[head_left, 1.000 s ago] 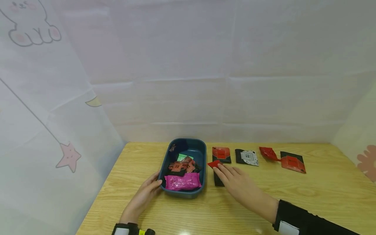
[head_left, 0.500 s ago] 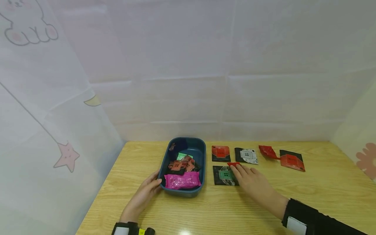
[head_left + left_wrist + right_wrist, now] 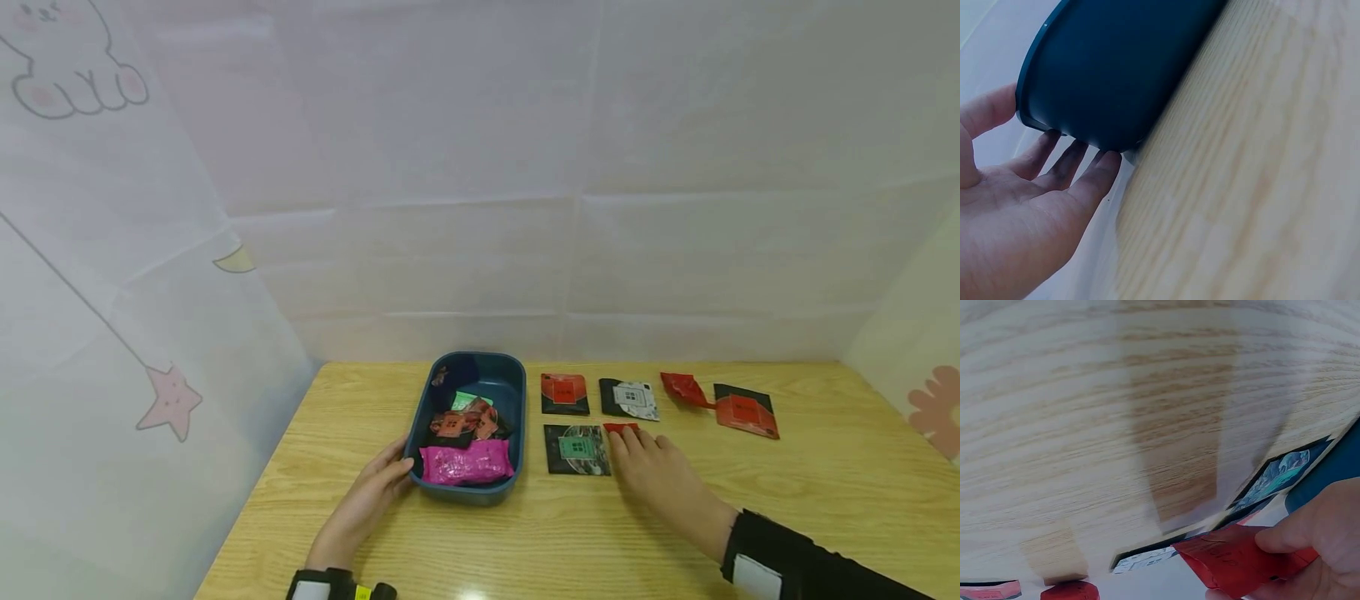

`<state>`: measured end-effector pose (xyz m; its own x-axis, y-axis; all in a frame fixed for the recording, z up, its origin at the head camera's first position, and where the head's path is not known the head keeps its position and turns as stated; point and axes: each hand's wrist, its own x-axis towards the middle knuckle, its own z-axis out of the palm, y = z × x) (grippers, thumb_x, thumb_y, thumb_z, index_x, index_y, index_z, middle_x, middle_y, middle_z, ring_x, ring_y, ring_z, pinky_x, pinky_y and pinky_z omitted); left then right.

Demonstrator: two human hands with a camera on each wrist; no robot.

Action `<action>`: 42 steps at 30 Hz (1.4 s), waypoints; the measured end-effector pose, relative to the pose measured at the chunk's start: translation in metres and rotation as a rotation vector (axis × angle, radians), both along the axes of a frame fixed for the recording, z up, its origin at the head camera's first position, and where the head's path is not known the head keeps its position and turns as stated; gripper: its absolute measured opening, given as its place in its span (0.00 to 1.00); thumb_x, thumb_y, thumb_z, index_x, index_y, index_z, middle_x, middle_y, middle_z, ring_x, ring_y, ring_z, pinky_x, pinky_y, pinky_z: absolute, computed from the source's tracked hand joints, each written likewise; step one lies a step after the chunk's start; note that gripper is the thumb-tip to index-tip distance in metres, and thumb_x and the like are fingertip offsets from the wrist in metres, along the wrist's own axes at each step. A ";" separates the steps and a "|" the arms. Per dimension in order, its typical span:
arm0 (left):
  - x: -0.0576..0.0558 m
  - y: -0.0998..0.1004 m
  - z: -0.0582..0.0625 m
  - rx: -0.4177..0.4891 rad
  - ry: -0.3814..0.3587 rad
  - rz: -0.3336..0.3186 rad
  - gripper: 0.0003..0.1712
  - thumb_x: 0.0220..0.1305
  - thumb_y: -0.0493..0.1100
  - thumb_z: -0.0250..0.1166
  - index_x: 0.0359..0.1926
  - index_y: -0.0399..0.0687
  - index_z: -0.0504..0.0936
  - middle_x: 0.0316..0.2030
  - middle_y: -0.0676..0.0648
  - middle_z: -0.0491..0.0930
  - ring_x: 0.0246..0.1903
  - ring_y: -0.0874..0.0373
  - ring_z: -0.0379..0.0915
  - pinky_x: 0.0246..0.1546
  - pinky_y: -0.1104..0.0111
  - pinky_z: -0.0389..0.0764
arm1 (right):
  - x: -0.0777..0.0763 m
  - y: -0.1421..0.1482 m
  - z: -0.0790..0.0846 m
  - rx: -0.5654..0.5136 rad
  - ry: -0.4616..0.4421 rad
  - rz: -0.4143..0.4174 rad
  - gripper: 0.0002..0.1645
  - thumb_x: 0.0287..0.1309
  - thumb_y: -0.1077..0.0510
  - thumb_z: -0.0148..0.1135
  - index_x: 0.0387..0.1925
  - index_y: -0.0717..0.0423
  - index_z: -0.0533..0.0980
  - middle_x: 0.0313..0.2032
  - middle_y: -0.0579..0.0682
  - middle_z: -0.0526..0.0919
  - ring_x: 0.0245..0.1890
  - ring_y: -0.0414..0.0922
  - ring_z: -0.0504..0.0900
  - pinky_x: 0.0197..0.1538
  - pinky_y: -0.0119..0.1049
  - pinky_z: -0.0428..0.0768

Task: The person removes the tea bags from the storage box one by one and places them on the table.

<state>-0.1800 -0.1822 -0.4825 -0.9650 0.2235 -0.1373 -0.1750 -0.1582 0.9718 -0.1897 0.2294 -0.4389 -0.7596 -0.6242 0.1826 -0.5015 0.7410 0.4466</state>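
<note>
A dark blue plastic bin (image 3: 487,497) stands on the wooden table, a pink packet (image 3: 467,463) and several smaller packets inside it. My left hand (image 3: 372,490) holds the bin at its near left corner; in the left wrist view the thumb meets the rim and the fingers curl against the outer wall. My right hand (image 3: 660,471) pinches a small red packet (image 3: 1229,556) between thumb and fingers, low over the table. To its left lies a flat black packet with a green label (image 3: 577,448). In the head view the fingers cover most of the red packet.
Behind my right hand lie a red-and-black packet (image 3: 564,393) and a black-and-white one (image 3: 630,399). Farther right are a crumpled red packet (image 3: 684,388) and another red-and-black packet (image 3: 747,410). A pale cloth (image 3: 450,250) hangs behind the table's far edge.
My right hand has moved right with the red packet, from beside the bin to the right of the green-labelled packet, which is now uncovered. My left hand has stayed at the bin.
</note>
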 end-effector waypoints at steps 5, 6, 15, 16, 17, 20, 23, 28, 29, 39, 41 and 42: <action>0.000 0.001 0.001 0.003 -0.004 -0.004 0.39 0.73 0.40 0.54 0.77 0.33 0.47 0.75 0.31 0.45 0.72 0.39 0.48 0.70 0.55 0.57 | -0.002 0.002 -0.002 0.020 -0.020 -0.033 0.22 0.55 0.64 0.70 0.51 0.64 0.78 0.47 0.61 0.82 0.42 0.55 0.83 0.39 0.48 0.83; 0.000 0.001 0.001 0.003 -0.004 -0.003 0.39 0.73 0.40 0.54 0.77 0.33 0.47 0.75 0.31 0.45 0.72 0.39 0.48 0.70 0.55 0.57 | -0.002 0.002 -0.003 0.026 -0.034 -0.042 0.22 0.55 0.64 0.70 0.52 0.65 0.78 0.48 0.61 0.82 0.43 0.56 0.82 0.40 0.48 0.83; 0.002 0.000 0.000 0.002 0.008 -0.014 0.39 0.73 0.40 0.53 0.77 0.33 0.47 0.75 0.32 0.44 0.73 0.40 0.45 0.71 0.53 0.55 | -0.003 0.006 -0.006 0.034 -0.088 -0.055 0.19 0.57 0.65 0.67 0.51 0.65 0.79 0.47 0.60 0.83 0.41 0.56 0.83 0.38 0.50 0.82; 0.001 0.000 0.000 0.004 0.007 -0.015 0.39 0.74 0.40 0.53 0.76 0.33 0.47 0.75 0.32 0.44 0.73 0.41 0.45 0.71 0.53 0.54 | -0.004 0.006 -0.006 0.039 -0.105 -0.064 0.19 0.57 0.65 0.67 0.52 0.65 0.78 0.47 0.61 0.83 0.42 0.57 0.83 0.39 0.50 0.82; 0.001 0.000 0.000 0.004 0.008 -0.016 0.39 0.74 0.40 0.53 0.76 0.33 0.46 0.75 0.32 0.44 0.73 0.41 0.44 0.71 0.53 0.55 | -0.004 0.006 -0.006 0.043 -0.109 -0.069 0.20 0.57 0.65 0.68 0.52 0.64 0.78 0.48 0.61 0.83 0.42 0.57 0.83 0.39 0.50 0.82; 0.001 -0.001 0.000 0.006 0.011 -0.024 0.39 0.74 0.41 0.53 0.77 0.33 0.45 0.76 0.32 0.43 0.73 0.41 0.43 0.71 0.54 0.55 | -0.004 0.007 -0.008 0.045 -0.107 -0.071 0.20 0.56 0.65 0.68 0.52 0.64 0.79 0.48 0.60 0.83 0.41 0.57 0.83 0.38 0.50 0.82; 0.001 -0.001 0.000 -0.005 0.013 -0.036 0.39 0.75 0.42 0.52 0.77 0.33 0.44 0.76 0.32 0.42 0.74 0.41 0.42 0.70 0.57 0.57 | -0.005 0.009 -0.011 0.051 -0.093 -0.061 0.20 0.56 0.64 0.68 0.52 0.63 0.79 0.47 0.60 0.84 0.40 0.57 0.83 0.36 0.49 0.82; 0.001 -0.002 0.000 -0.010 0.011 -0.036 0.39 0.75 0.43 0.52 0.77 0.33 0.44 0.76 0.32 0.42 0.74 0.41 0.43 0.69 0.60 0.60 | -0.005 0.011 -0.016 0.062 -0.090 -0.048 0.21 0.57 0.63 0.68 0.53 0.62 0.79 0.48 0.59 0.84 0.40 0.57 0.83 0.36 0.48 0.82; 0.001 -0.001 0.000 -0.007 0.011 -0.033 0.39 0.75 0.42 0.52 0.77 0.33 0.45 0.76 0.32 0.43 0.74 0.41 0.43 0.70 0.59 0.59 | -0.005 0.011 -0.017 0.061 -0.100 -0.051 0.21 0.58 0.62 0.68 0.53 0.62 0.79 0.49 0.59 0.83 0.41 0.57 0.83 0.37 0.49 0.82; 0.001 0.000 -0.002 0.041 0.013 -0.024 0.38 0.75 0.40 0.51 0.77 0.33 0.44 0.76 0.32 0.42 0.74 0.42 0.42 0.72 0.52 0.49 | -0.004 0.016 -0.019 -0.028 -0.131 -0.045 0.30 0.59 0.47 0.67 0.56 0.62 0.77 0.51 0.60 0.81 0.44 0.58 0.82 0.40 0.50 0.83; 0.001 0.000 -0.002 0.044 0.014 -0.024 0.38 0.75 0.40 0.51 0.77 0.32 0.44 0.76 0.32 0.41 0.74 0.41 0.42 0.72 0.52 0.49 | -0.004 0.018 -0.018 -0.042 -0.134 -0.038 0.30 0.60 0.45 0.66 0.57 0.61 0.78 0.52 0.59 0.81 0.44 0.57 0.82 0.41 0.50 0.83; 0.001 0.000 -0.002 0.044 0.014 -0.025 0.38 0.75 0.40 0.51 0.77 0.32 0.44 0.76 0.32 0.41 0.74 0.41 0.41 0.72 0.52 0.49 | -0.004 0.018 -0.018 -0.045 -0.141 -0.036 0.31 0.61 0.44 0.66 0.57 0.61 0.78 0.52 0.60 0.81 0.45 0.58 0.82 0.42 0.51 0.82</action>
<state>-0.1788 -0.1821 -0.4847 -0.9607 0.2532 -0.1135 -0.1659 -0.1961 0.9664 -0.1936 0.2476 -0.4566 -0.8015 -0.5896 0.0995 -0.5296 0.7772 0.3398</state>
